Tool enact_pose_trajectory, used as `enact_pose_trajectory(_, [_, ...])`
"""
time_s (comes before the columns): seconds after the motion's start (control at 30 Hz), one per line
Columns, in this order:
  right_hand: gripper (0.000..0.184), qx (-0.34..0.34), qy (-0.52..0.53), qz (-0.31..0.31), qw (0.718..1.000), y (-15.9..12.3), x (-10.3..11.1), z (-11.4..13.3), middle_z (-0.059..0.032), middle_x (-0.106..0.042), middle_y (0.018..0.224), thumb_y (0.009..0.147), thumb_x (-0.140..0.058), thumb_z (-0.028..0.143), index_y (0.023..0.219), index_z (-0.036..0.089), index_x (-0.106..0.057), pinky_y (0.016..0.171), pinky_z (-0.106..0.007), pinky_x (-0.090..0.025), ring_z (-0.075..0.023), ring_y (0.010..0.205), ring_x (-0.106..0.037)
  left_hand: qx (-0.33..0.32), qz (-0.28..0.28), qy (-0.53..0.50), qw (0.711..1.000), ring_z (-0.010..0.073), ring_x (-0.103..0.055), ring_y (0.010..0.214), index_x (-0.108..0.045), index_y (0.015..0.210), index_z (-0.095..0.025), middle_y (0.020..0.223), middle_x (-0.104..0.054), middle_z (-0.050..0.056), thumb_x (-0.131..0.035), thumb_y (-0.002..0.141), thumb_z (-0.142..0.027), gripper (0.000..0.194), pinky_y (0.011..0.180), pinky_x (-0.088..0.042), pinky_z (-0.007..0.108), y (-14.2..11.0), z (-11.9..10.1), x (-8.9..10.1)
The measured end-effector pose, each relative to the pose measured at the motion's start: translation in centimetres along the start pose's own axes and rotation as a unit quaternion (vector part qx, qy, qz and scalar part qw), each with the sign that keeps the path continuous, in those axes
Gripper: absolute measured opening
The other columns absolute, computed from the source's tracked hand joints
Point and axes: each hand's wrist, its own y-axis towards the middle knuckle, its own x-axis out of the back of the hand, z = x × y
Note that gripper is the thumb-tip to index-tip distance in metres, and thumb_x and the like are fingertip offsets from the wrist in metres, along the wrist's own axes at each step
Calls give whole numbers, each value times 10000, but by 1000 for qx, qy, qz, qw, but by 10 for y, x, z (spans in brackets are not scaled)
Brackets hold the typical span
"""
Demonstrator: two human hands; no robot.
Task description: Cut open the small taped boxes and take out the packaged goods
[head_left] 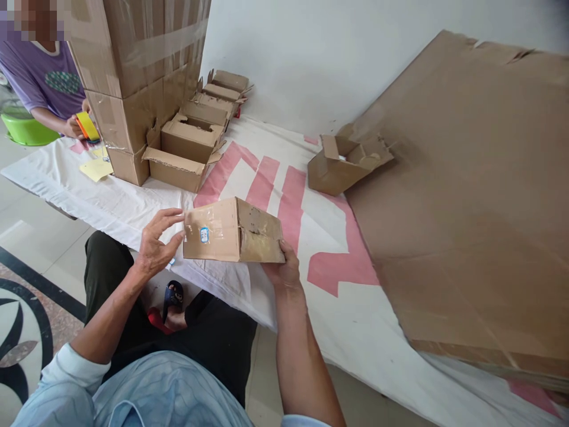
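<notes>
A closed brown cardboard box (217,234) is held above the front edge of the table. On its near side it has a small blue-and-white sticker (204,235), and its right end is scuffed. My right hand (284,264) grips the box at the lower right end, thumb on that end and fingers hidden underneath. At the left end is my left hand (160,240), thumb and fingers spread apart. Its fingertips reach the box's edge, though whether they press on it I cannot tell.
Tall stacked cartons (133,77) stand left, beside a row of open boxes (182,154). Another open box (342,163) leans near a large cardboard stack (471,207) at right. A white-and-pink cloth (324,320) covers the table. At far left, a person's hand (73,127) holds a tape roll (89,126).
</notes>
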Motion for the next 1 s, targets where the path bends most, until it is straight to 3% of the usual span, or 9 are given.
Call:
enact_pose_trajectory(0.13, [442,8,14,-16,1000,2,3,-1,-61,-899,1185,812,-901,512,1175,263,-858,1174,-555,-682,-362,1309,-818,70,-2,41,997,243,-821,1131,-849,1104,-235,1256,-849,98,-720,990,-175,182,916,-692,392,-17,24,26])
enact_pose_trajectory(0.27, [406,10,28,-28,999,3,7,-3,-64,-898,1200,807,-896,502,1136,267,-851,1175,-539,-688,-359,1362,-796,84,82,71,991,266,-805,1090,-862,1029,-239,1146,-852,89,-750,977,-174,139,1038,-665,479,-45,32,43])
enact_pose_trajectory(0.43, [347,10,28,-17,999,3,10,-4,-46,-894,1165,857,-863,508,1131,296,-847,1156,-550,-695,-347,1310,-811,71,228,129,963,315,-744,1154,-898,1144,-259,1193,-819,112,-810,1007,-239,164,1022,-637,499,-67,31,42])
enact_pose_trajectory(0.63, [372,12,27,-20,999,1,8,-3,-46,-891,1221,853,-870,491,1169,297,-840,1181,-554,-678,-344,1329,-803,70,333,236,910,361,-673,1268,-901,1225,-291,1308,-772,134,-796,1060,-290,195,996,-574,503,-63,32,35])
enact_pose_trajectory(0.77, [392,15,22,-29,999,-1,4,-2,-51,-892,1235,845,-868,483,1185,289,-844,1196,-551,-666,-349,1350,-795,75,359,240,899,353,-673,1225,-909,1146,-295,1287,-773,124,-795,1064,-306,140,977,-550,499,-57,35,35])
enact_pose_trajectory(1.0, [393,-2,7,-35,999,-4,-2,3,-53,-885,1173,840,-854,497,1172,286,-848,1202,-578,-652,-370,1348,-793,64,342,222,911,322,-694,1095,-893,1025,-269,1155,-794,118,-789,1057,-283,109,912,-532,455,-53,42,31])
